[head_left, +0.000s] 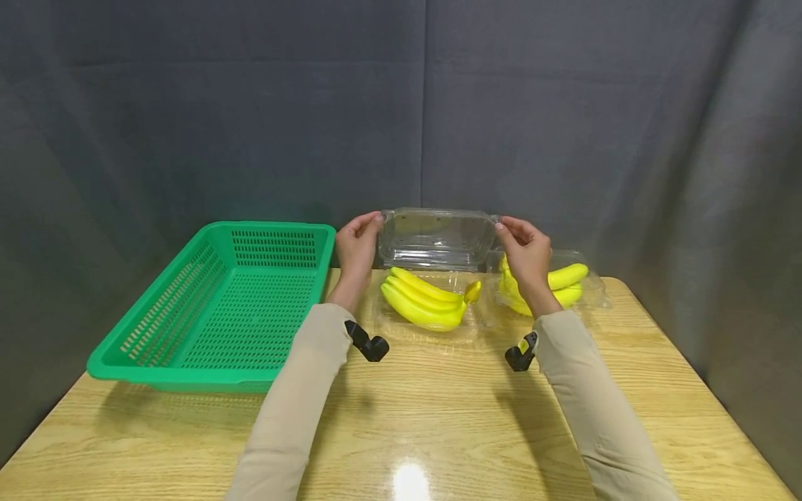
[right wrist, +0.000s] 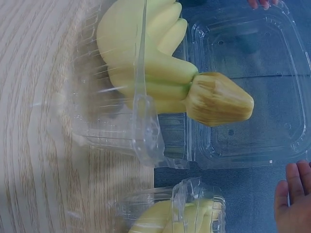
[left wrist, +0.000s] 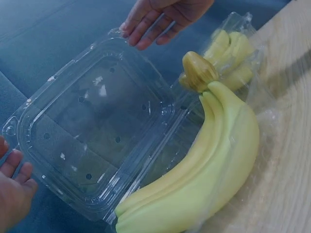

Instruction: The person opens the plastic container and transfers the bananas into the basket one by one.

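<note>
A clear plastic clamshell container stands with its lid [head_left: 438, 236] [left wrist: 92, 126] raised at the back. In its base lies a bunch of yellow bananas [head_left: 426, 299] [left wrist: 209, 160] [right wrist: 146, 58] with a brownish stem, which rises above the base's rim. My left hand [head_left: 358, 243] [left wrist: 14, 184] pinches the lid's left corner between thumb and fingers. At the opposite corner, my right hand [head_left: 526, 250] [left wrist: 167, 17] [right wrist: 296, 199] pinches the lid too. The right forearm partly hides a second clear container [head_left: 595, 292] holding more bananas [head_left: 567, 277] [right wrist: 170, 218].
A green slatted plastic basket [head_left: 257, 379] stands on the left of the wooden table [head_left: 438, 410]. Dark grey curtains [head_left: 401, 125] hang behind the table and along its sides.
</note>
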`<state>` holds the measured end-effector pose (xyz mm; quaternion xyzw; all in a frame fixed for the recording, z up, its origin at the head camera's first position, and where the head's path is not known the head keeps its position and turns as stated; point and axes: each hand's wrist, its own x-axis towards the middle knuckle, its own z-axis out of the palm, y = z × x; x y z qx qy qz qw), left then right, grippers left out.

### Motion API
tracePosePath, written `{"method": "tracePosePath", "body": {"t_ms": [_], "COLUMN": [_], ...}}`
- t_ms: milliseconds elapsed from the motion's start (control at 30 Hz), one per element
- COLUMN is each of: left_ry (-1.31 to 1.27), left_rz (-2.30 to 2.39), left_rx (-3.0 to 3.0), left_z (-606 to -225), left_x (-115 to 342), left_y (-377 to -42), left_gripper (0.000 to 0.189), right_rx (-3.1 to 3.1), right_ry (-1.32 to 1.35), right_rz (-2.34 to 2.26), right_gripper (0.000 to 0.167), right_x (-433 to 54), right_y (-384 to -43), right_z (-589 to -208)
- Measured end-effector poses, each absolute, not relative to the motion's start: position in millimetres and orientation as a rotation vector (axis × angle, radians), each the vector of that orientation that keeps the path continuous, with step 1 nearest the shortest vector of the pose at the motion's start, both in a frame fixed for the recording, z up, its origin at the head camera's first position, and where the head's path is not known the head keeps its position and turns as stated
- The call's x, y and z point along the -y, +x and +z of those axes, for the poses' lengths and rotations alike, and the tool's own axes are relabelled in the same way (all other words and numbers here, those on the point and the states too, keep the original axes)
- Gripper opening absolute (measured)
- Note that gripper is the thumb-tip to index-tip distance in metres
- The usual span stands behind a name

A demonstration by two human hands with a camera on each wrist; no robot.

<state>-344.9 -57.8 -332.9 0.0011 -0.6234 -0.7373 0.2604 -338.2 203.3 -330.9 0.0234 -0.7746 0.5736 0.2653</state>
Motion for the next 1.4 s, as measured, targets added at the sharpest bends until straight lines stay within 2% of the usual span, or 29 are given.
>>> {"method": "tracePosePath", "body": {"t_ms": [533,1400], "left_ry": [0.027,0.015], "left_rz": [-2.159,-2.145], "left_rx": [1.691,1.796], "left_z": [-317.9,-317.7], "left_x": [61.7,64.6], "left_y": [-358.9,-364.4], "left_gripper": [0.023,0.029], "right_rx": [2.207,2.249], "right_ry": [0.258,0.208], "right_rz": [1.728,1.861], "right_gripper": [0.045,0.047], "right_x": [-206.9,-208.3], "right_y": [-339.3,-356.8], "right_z": [-325.7,-327.1]}}
